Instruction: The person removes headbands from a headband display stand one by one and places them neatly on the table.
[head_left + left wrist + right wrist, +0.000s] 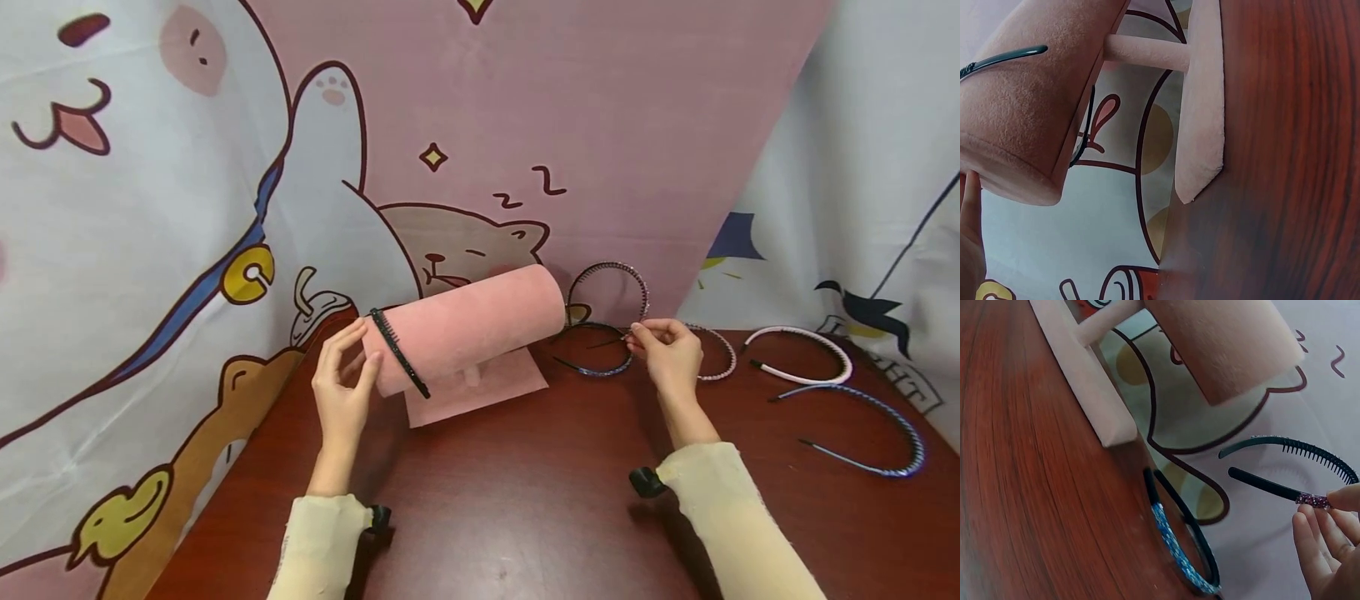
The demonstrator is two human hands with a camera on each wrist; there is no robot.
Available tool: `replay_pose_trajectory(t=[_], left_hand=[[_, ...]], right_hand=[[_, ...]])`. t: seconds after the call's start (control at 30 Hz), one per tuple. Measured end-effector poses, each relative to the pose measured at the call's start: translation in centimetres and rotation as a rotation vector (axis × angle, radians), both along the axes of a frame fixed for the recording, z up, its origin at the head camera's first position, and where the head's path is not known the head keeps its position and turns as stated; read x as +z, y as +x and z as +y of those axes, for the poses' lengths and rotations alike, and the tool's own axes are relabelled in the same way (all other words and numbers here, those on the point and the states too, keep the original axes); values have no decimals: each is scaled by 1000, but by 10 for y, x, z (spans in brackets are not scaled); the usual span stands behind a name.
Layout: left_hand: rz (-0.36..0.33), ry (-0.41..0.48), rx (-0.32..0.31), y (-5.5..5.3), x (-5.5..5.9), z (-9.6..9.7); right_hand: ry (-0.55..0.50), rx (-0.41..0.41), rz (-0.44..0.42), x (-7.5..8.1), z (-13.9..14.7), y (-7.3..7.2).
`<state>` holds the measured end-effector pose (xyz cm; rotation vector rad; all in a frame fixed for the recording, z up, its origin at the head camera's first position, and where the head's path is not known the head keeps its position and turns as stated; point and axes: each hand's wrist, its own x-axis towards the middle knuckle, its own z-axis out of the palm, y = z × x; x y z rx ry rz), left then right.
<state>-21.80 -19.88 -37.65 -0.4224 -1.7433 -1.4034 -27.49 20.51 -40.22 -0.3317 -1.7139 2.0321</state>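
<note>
A pink plush roll (472,321) is raised on a post over a flat pink base (480,396). Round its left part sits a black toothed headband (401,354). My left hand (341,383) touches the roll's left end, fingertips on the end face and thumb near its front edge. Beyond the roll's right end, my right hand (670,357) pinches a dark headband (1266,483) with purple glitter, thumb and fingers on one side of its arc. Its teeth and open ends show in the right wrist view. Just below it lies a dark headband with blue glitter (1175,544).
On the right of the brown table (510,508) lie a pale pink beaded headband (731,358), a white headband (843,358) and a blue wrapped headband (911,442). A cartoon-printed cloth (600,117) hangs close behind the table.
</note>
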Motion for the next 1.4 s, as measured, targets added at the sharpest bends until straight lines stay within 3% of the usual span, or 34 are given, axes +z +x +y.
replay_pose_trajectory(t=[0.4,0.57,1.07,1.2,1.4], left_hand=[[-2,9,-8,0,1,0],[-4,9,-10,0,0,1],[-1,18,-15,-2,1,-1],[2,12,-20,-3,1,-1],[8,5,-15,-3,0,-1]], right_hand=[[-139,8,24,9,24,27],[-160,16,-4,8,33,42],[-174,139,47,-24,72,71],[-175,208,68,-29,84,81],[-199,279,19,-34,106,95]])
